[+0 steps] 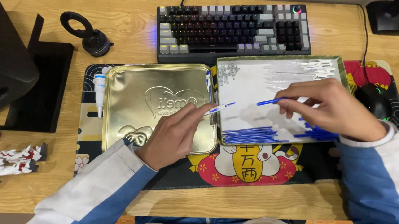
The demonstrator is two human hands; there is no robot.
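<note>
Refill (269,102) in your right hand (335,111) lies nearly level over the tray (340,66), tip pointing left; your left hand (174,136) pinches a tube (218,109).

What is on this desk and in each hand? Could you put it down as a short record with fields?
Left hand: holds a thin blue-and-white stick over the gold tin lid
Right hand: holds a blue stick over the tray
Tray contents: blue sticks, clear tubes, small metal bits
Behind: keyboard, mouse
Under: printed desk mat
</note>
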